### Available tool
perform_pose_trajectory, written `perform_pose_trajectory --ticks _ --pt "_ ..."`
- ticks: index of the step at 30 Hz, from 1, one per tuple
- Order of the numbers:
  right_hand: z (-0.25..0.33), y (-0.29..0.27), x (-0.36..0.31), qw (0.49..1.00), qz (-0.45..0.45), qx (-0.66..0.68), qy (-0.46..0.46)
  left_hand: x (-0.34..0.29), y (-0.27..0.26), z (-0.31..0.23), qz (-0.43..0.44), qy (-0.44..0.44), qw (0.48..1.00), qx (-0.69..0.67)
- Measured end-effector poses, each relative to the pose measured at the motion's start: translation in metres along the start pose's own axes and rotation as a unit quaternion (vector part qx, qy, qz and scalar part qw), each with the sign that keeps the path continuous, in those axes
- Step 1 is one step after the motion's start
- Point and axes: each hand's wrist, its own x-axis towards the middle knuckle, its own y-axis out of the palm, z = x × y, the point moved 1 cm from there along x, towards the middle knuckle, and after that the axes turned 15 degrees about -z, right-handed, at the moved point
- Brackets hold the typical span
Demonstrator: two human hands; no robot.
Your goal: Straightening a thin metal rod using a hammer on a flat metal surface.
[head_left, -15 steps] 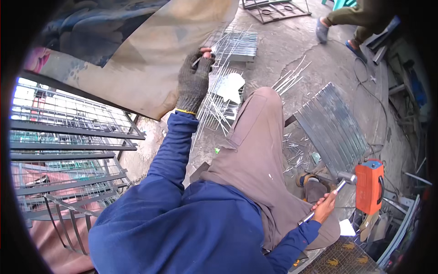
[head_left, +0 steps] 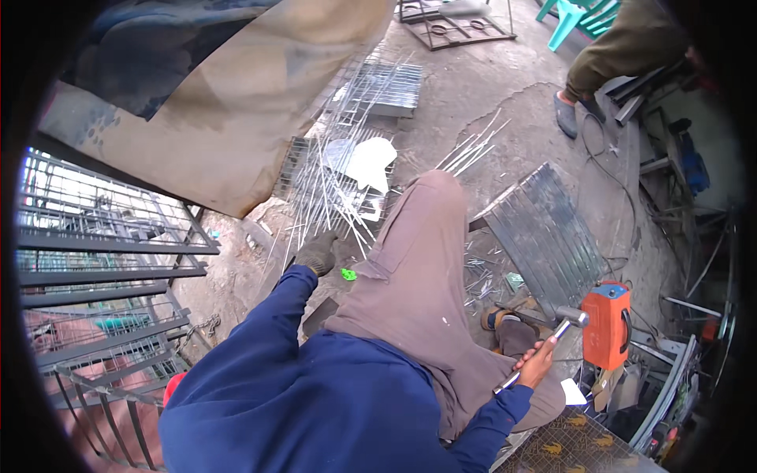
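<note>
Cracked grey concrete flr, metal bits strewn abt.

L of ctr: criss-crossed pile of thin metal rods, w/ a gridded metal box just beyond, twd top. Smaller rod bunch to R, apart from pile, roughly parallel. Short metal offcuts scattered just L of ribbed grey panel; can't tell if panel's flat or raised. Bright green scrap nr pile's lower end. Top: dk metal frame w/ rings, green plastic chair. Dk cable curves down R side.

Bright diffuse light, soft shadows, glare on white scrap, dark vignette, fisheye bowing
</note>
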Motion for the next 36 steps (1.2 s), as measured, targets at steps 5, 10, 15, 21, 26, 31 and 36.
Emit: perform_pose_trajectory --ticks 5,10,15,21,26,31,36 --pt "0.000 -0.007 0.007 1.000 -0.010 0.014 -0.013 0.005 0.000 -0.012 -0.077 0.030 0.996 -0.031" --pt "-0.010 0.002 0.007 1.000 0.004 -0.010 -0.026 -0.008 0.014 0.007 -0.117 0.006 0.993 0.005" --pt "-0.012 -0.003 0.001 0.999 -0.029 -0.001 -0.014 0.019 0.052 0.013 -0.145 -0.024 0.985 0.087" --pt "0.005 -0.007 -0.011 1.000 -0.007 -0.006 -0.024 0.004 0.006 -0.047 -0.156 0.061 0.985 0.041" --pt "0.027 0.002 -0.012 0.996 -0.038 -0.025 -0.072 0.053 0.049 -0.064 -0.205 0.119 0.969 -0.068" --pt "0.041 0.016 0.005 0.994 0.034 -0.071 -0.080 0.061 0.083 -0.063 -0.120 0.074 0.986 -0.088" --pt "0.033 0.015 0.049 0.963 -0.037 -0.213 -0.163 0.143 0.109 -0.160 0.054 0.046 0.997 -0.021"
